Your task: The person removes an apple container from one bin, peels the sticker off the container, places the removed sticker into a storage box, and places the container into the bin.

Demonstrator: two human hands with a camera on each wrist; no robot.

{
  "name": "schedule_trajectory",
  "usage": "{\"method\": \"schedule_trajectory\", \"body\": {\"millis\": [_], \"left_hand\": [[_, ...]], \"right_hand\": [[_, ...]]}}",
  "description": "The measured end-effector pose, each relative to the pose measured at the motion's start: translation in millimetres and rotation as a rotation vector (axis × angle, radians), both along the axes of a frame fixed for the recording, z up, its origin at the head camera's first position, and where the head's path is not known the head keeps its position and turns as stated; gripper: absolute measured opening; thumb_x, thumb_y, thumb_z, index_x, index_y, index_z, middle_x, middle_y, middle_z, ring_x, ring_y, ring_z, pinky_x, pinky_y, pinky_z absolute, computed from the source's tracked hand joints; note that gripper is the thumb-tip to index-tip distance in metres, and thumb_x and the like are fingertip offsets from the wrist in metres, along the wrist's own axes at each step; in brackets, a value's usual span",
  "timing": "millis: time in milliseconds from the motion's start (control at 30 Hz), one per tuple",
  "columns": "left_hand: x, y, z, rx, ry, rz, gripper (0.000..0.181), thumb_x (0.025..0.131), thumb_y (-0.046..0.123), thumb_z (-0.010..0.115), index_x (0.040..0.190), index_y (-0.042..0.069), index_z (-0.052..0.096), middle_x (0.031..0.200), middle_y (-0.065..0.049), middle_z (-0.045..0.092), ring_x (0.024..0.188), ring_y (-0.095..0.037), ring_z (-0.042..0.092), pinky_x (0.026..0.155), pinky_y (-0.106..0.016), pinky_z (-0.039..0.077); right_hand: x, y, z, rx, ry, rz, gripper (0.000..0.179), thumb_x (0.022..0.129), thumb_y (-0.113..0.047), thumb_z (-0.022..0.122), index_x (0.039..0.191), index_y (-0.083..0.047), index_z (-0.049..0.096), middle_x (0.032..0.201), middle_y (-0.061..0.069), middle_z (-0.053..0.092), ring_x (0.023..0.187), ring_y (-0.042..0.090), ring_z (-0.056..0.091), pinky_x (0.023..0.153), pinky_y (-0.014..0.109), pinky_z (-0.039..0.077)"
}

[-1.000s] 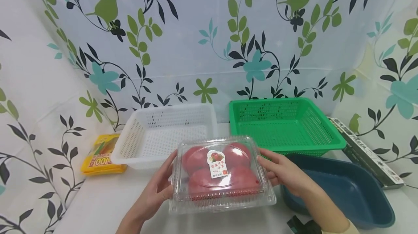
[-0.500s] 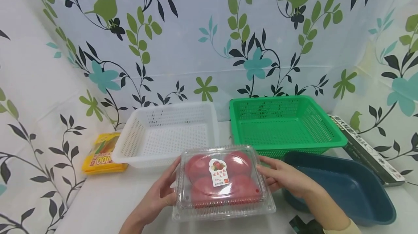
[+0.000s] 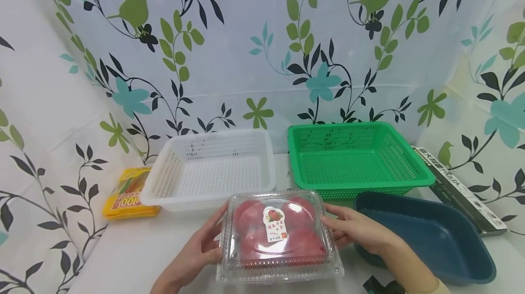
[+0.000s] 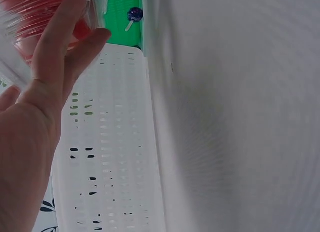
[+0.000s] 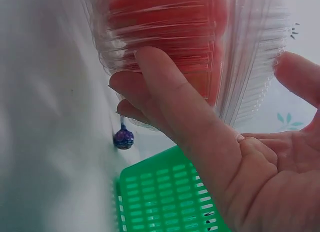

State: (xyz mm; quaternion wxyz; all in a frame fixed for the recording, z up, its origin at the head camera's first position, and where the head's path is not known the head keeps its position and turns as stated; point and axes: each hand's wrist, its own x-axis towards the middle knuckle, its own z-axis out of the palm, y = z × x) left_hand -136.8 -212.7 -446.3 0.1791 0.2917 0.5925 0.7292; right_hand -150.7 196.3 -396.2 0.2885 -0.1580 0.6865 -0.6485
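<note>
A clear plastic clamshell box of red apples is between my two hands at the front middle in the head view. Its lid bears a white fruit label. My left hand grips the left side, thumb near the front corner. On the opposite side, my right hand holds the box, its fingers against the ribbed wall in the right wrist view. Behind the box lies a purple-wrapped lollipop, which the box mostly hides in the head view.
A white basket and a green basket stand behind the box. To the right are a dark blue basin and a black pasta box. A yellow packet lies left of the white basket, near the patterned cloth.
Both hands have brought the apple box lower and closer to me, away from the baskets. Their hold on its sides stays the same.
</note>
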Motion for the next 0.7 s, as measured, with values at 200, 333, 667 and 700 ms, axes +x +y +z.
{"method": "schedule_trajectory", "body": {"millis": [200, 333, 667, 700], "left_hand": [[2.7, -1.8, 0.4, -0.05, -0.048, 0.017, 0.09, 0.096, 0.024, 0.071, 0.164, 0.024, 0.013, 0.162, -0.031, 0.013, 0.124, -0.039, 0.058, 0.094, -0.053, 0.053], [3.3, -1.7, 2.7, -0.099, -0.09, 0.025, 0.09, 0.096, 0.024, 0.072, 0.164, 0.024, 0.012, 0.161, -0.034, 0.009, 0.125, -0.04, 0.057, 0.095, -0.052, 0.052], [1.7, -3.0, -6.9, -0.127, -0.149, 0.007, 0.092, 0.097, 0.014, 0.067, 0.164, 0.025, 0.005, 0.162, -0.031, 0.002, 0.127, -0.038, 0.056, 0.093, -0.055, 0.053], [1.8, -3.1, -8.3, -0.132, -0.149, 0.007, 0.092, 0.097, 0.014, 0.067, 0.164, 0.025, 0.005, 0.162, -0.031, 0.002, 0.127, -0.037, 0.056, 0.094, -0.054, 0.053]], "right_hand": [[-1.3, -4, -5.6, 0.003, -0.005, -0.003, 0.076, 0.108, -0.027, 0.049, 0.154, 0.014, 0.004, 0.113, 0.02, 0.07, 0.097, 0.033, 0.071, 0.081, 0.045, 0.06], [-2.2, -5, -8.7, 0.007, -0.021, -0.02, 0.076, 0.108, -0.028, 0.048, 0.154, 0.015, 0.005, 0.108, 0.02, 0.071, 0.094, 0.032, 0.072, 0.078, 0.045, 0.061], [-3.8, -12, -18.7, 0.049, -0.019, -0.086, 0.075, 0.108, -0.032, 0.048, 0.152, 0.018, 0.014, 0.101, 0.017, 0.072, 0.087, 0.031, 0.073, 0.072, 0.044, 0.062], [-3.9, -13, -19.8, 0.054, -0.017, -0.091, 0.074, 0.108, -0.033, 0.048, 0.151, 0.018, 0.015, 0.1, 0.016, 0.073, 0.087, 0.031, 0.073, 0.071, 0.044, 0.062]]}}
